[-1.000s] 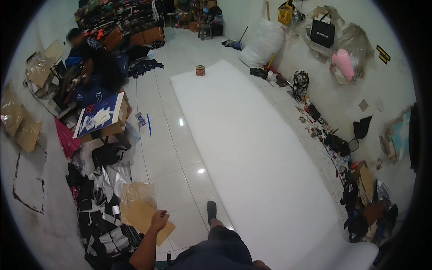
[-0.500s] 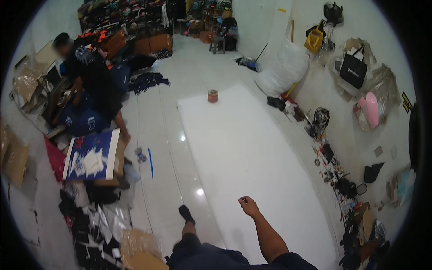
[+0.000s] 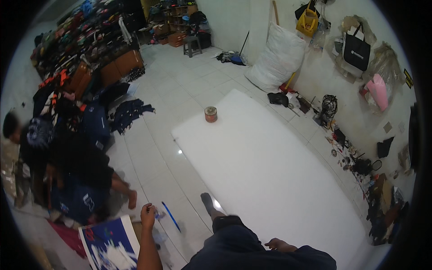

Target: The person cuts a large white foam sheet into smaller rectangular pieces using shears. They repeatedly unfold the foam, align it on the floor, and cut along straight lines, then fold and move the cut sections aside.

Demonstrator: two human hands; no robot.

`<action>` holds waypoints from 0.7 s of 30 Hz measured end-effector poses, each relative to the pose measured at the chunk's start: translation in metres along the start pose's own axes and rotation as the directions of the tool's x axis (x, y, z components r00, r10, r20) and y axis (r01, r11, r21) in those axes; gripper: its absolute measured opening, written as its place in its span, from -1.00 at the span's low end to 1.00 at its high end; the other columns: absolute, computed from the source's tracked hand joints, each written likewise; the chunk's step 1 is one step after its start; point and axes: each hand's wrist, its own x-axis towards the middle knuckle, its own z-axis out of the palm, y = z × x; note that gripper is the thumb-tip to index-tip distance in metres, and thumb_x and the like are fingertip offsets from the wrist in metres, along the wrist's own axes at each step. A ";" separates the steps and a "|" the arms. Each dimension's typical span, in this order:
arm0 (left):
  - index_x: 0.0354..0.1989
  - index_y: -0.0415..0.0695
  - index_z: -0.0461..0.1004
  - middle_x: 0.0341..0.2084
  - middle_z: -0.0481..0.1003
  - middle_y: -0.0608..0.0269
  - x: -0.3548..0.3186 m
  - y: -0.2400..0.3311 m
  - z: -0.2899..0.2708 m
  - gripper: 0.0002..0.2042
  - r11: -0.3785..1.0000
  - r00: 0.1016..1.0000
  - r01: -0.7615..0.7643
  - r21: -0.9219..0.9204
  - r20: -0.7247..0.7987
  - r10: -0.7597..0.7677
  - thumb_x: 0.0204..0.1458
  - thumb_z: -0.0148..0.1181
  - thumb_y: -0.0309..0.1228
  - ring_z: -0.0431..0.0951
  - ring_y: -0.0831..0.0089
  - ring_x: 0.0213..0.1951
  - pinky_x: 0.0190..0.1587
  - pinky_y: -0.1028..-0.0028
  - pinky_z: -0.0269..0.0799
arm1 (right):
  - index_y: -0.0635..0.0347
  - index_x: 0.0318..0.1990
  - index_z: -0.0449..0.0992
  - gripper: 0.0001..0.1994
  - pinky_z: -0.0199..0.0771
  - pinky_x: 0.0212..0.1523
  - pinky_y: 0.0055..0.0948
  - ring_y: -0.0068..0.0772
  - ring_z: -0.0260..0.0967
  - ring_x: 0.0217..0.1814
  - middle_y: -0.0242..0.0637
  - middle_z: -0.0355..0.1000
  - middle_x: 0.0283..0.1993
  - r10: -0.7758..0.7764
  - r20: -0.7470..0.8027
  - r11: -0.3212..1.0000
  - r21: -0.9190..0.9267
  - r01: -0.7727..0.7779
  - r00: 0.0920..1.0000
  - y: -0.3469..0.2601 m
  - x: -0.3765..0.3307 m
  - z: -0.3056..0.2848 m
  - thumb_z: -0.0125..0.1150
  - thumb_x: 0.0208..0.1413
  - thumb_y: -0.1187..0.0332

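My left hand is raised over the floor at the lower left, its fingers curled in; a small pale spot shows at the fingertips, too small to name. Close behind it on the tiles lies a long blue stick. To its lower left, a blue printed sheet with white paint-like patches lies on a box. My right hand hangs low beside my body, fingers loosely apart, with nothing visible in it. Beyond it a large white sheet covers the floor, and a reddish round tin sits at its far end.
Another person in dark clothes bends over dark blue bundles at the left. Heaped clothes fill the back left. A bulging white sack leans on the right wall, where small clutter lines the floor. A grey stool stands far back.
My view has turned and moved forward, so the tin looks nearer. My left hand has come into view; my right hand has dropped back toward my body. The other person bends lower.
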 end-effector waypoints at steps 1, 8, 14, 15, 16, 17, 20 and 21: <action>-0.16 -0.24 0.48 -0.41 0.52 0.18 0.044 0.006 -0.002 -0.70 0.995 0.997 -0.078 0.056 0.000 0.078 0.00 0.19 -0.30 0.49 0.46 -0.34 -0.27 0.47 0.39 | 0.32 -0.25 0.51 -0.46 0.50 -0.39 -0.27 -0.31 0.43 -0.38 -0.16 0.49 -0.32 -0.031 0.012 1.000 0.003 0.031 0.999 -0.041 0.015 -0.009 0.16 0.07 -0.11; -0.29 -0.24 0.53 -0.49 0.52 0.12 0.179 -0.019 0.007 -0.71 0.943 0.922 0.206 0.262 0.272 -0.277 -0.01 0.15 -0.23 0.54 0.40 -0.41 -0.29 0.34 0.44 | 0.27 -0.28 0.51 -0.39 0.48 -0.38 -0.18 -0.15 0.43 -0.52 -0.09 0.48 -0.44 -0.220 -0.018 0.928 -0.311 0.203 0.975 -0.376 0.093 -0.147 0.07 0.04 -0.24; -0.35 -0.19 0.49 -0.55 0.45 0.20 0.303 -0.028 -0.006 -0.76 0.749 0.724 0.421 0.511 0.308 -0.617 0.00 0.13 -0.24 0.48 0.41 -0.48 -0.39 0.37 0.39 | 0.15 -0.03 0.49 -0.48 0.40 0.05 -0.21 -0.06 0.42 0.02 -0.05 0.46 -0.03 -0.573 -0.400 0.794 -0.054 0.606 0.715 -0.708 0.045 -0.232 0.11 0.06 -0.11; -0.36 -0.18 0.48 -0.56 0.44 0.21 0.340 -0.026 0.000 -0.77 0.740 0.712 0.422 0.523 0.315 -0.628 0.00 0.12 -0.25 0.46 0.41 -0.50 -0.41 0.37 0.38 | 0.15 -0.04 0.49 -0.49 0.41 0.02 -0.21 -0.06 0.44 -0.02 -0.06 0.48 -0.06 -0.589 -0.432 0.780 -0.083 0.621 0.682 -0.748 0.048 -0.239 0.11 0.06 -0.10; -0.37 -0.17 0.48 -0.57 0.43 0.23 0.384 -0.023 0.011 -0.78 0.741 0.706 0.407 0.534 0.331 -0.626 0.00 0.12 -0.25 0.45 0.42 -0.51 -0.43 0.37 0.37 | 0.16 -0.04 0.49 -0.49 0.42 0.01 -0.23 -0.08 0.44 -0.04 -0.06 0.49 -0.08 -0.575 -0.456 0.785 -0.073 0.616 0.679 -0.779 0.059 -0.244 0.11 0.07 -0.09; -0.38 -0.16 0.47 -0.58 0.42 0.24 0.429 -0.015 0.015 -0.79 0.744 0.704 0.396 0.539 0.342 -0.623 0.00 0.11 -0.25 0.44 0.42 -0.52 -0.44 0.38 0.36 | 0.18 -0.04 0.49 -0.49 0.42 -0.01 -0.24 -0.09 0.45 -0.05 -0.06 0.49 -0.11 -0.564 -0.475 0.785 -0.057 0.617 0.675 -0.812 0.071 -0.246 0.11 0.08 -0.09; -0.41 -0.13 0.45 -0.61 0.38 0.28 0.572 0.014 0.031 -0.81 0.759 0.701 0.368 0.537 0.376 -0.606 0.00 0.10 -0.26 0.41 0.43 -0.55 -0.50 0.39 0.33 | 0.15 -0.05 0.50 -0.48 0.37 0.07 -0.20 -0.08 0.38 0.06 -0.04 0.45 -0.02 -0.470 -0.464 0.849 -0.005 0.529 0.751 -0.868 0.117 -0.240 0.11 0.07 -0.12; -0.42 -0.12 0.44 -0.62 0.37 0.30 0.620 0.029 0.032 -0.82 0.760 0.699 0.366 0.536 0.381 -0.605 0.01 0.09 -0.26 0.40 0.43 -0.57 -0.51 0.39 0.32 | 0.14 -0.05 0.51 -0.47 0.34 0.11 -0.18 -0.06 0.35 0.11 -0.03 0.43 0.03 -0.409 -0.436 0.896 -0.026 0.443 0.801 -0.872 0.130 -0.233 0.10 0.06 -0.13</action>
